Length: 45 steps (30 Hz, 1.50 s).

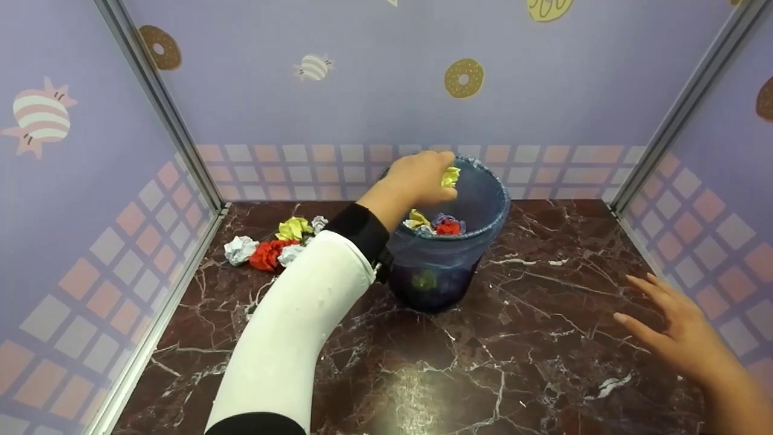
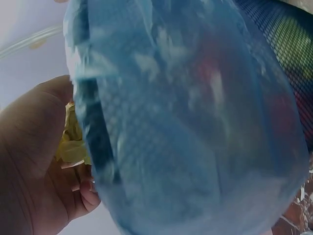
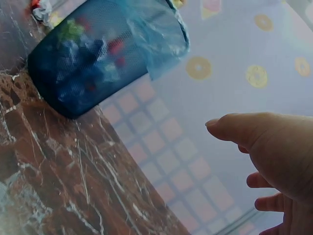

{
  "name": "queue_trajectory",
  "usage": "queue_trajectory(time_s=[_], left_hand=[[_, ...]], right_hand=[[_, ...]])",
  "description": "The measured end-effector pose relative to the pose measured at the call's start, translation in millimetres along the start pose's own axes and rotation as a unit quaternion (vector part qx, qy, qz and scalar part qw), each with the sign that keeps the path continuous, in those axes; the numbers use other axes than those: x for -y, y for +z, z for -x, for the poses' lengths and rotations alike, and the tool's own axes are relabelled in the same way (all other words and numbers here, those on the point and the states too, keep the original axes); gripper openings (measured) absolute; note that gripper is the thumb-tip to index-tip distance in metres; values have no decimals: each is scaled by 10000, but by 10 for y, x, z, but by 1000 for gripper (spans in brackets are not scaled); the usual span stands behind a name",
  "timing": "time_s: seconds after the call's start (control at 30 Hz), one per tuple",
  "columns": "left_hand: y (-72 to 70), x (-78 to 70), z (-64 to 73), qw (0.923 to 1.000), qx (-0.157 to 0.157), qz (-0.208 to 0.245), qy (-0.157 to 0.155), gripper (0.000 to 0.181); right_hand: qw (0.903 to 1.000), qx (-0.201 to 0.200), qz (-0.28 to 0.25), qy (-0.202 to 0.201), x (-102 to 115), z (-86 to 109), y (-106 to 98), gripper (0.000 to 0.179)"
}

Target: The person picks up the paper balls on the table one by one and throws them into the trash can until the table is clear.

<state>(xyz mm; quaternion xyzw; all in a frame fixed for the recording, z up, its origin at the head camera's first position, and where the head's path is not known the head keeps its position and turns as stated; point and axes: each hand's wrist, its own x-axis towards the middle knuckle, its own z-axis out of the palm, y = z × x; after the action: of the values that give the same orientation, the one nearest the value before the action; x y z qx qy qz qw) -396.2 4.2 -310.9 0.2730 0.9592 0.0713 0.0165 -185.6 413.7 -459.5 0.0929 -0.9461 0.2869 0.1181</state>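
Observation:
My left hand (image 1: 423,178) is over the mouth of a blue mesh wastebasket (image 1: 435,275) lined with a translucent blue bag (image 2: 186,122). It holds a crumpled yellow paper ball (image 1: 450,177), which also shows behind the bag's rim in the left wrist view. Inside the basket lie more crumpled papers, among them a red one (image 1: 449,227) and a yellow one (image 1: 418,218). Off to the right, my right hand (image 1: 679,329) hovers with fingers extended and holds nothing. The basket (image 3: 93,58) appears tipped sideways in the right wrist view because of the camera's angle.
Left of the basket, on the dark red marbled table (image 1: 543,344), sits a group of crumpled papers: a white ball (image 1: 240,249), a red ball (image 1: 266,256), a yellow ball (image 1: 294,228) and others partly behind my left sleeve. Purple patterned walls (image 1: 386,90) enclose the table at back and sides.

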Motion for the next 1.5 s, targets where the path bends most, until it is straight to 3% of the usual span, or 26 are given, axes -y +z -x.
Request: queue_trajectory(time_s=[0.4, 0.63, 0.8, 0.93, 1.07, 1.5], left_hand=[[87, -74, -8, 10000, 0, -77, -58, 44], [81, -108, -7, 9999, 153, 23, -21, 64], [1, -21, 1, 9997, -252, -27, 10, 72], [-68, 144, 60, 9978, -645, -98, -121, 70], [-132, 387, 159, 9962, -788, 16, -377, 73], [-261, 1460, 724, 9856, -984, 492, -1287, 84]], right_hand=[[9996, 89, -172, 215, -30, 166, 98, 73], [9992, -71, -397, 30, 20, 173, 198, 70], [9992, -174, -348, -119, 75, 165, 234, 69], [9994, -98, -337, -67, 126, 143, 230, 71], [9993, 17, -361, -71, 202, 78, 241, 71], [9976, 162, -212, -634, 649, -240, 392, 68]])
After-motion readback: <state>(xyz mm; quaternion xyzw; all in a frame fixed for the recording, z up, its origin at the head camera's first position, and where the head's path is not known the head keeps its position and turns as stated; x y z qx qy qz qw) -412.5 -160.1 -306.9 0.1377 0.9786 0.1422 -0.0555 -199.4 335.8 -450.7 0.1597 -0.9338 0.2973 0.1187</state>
